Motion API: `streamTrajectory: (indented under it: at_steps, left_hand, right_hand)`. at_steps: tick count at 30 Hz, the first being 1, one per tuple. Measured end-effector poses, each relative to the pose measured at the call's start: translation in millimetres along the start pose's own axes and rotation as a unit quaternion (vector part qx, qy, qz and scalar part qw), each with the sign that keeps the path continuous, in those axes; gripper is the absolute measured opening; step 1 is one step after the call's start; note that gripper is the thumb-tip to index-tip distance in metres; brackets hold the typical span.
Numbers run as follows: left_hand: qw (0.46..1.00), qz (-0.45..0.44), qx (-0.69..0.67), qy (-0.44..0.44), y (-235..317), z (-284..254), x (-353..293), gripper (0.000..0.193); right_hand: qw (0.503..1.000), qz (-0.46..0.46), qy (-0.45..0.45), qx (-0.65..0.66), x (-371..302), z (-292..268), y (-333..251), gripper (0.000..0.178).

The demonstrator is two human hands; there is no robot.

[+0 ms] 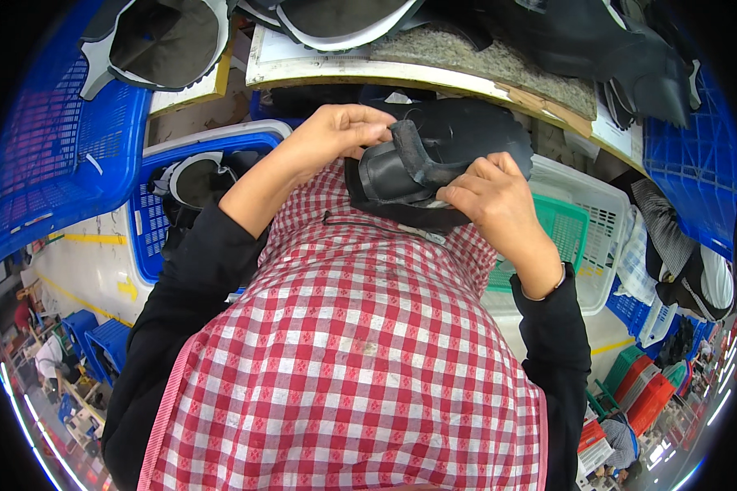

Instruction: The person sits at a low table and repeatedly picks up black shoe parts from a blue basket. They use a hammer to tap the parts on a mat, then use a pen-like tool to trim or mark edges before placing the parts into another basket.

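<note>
Both my hands hold a black shoe upper [434, 155] just above my red-and-white checked apron [352, 327]. My left hand [340, 135] pinches the upper's left edge with its fingertips near a raised black strap. My right hand [487, 196] grips the lower right part of the same piece, fingers curled over its rim. The upper is folded and partly hidden behind my right hand.
A blue crate [151, 221] at my left holds more black-and-white shoe parts. A larger blue basket [49, 155] sits further left. A white basket [598, 221] with a green one [569, 233] inside stands at my right. A worktable edge [434, 74] with black uppers lies ahead.
</note>
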State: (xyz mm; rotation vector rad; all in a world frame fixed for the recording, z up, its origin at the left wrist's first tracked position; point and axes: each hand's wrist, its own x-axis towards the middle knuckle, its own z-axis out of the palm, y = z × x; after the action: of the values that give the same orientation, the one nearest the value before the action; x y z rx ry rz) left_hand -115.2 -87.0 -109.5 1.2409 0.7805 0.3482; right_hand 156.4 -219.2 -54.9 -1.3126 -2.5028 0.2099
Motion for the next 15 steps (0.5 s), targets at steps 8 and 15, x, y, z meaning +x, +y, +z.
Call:
streamTrajectory:
  at_steps: [8,15]
  left_hand:
    - [0.998,0.019,0.046,0.042,11.1,14.7,31.1,0.026]
    - [0.994,0.034,-0.019,0.105,-1.1,-4.4,14.2,0.022]
  right_hand:
    - [1.000,-0.003,-0.009,0.027,4.5,-0.5,1.7,0.016]
    - [0.999,-0.013,0.024,0.043,5.0,3.5,6.8,0.014]
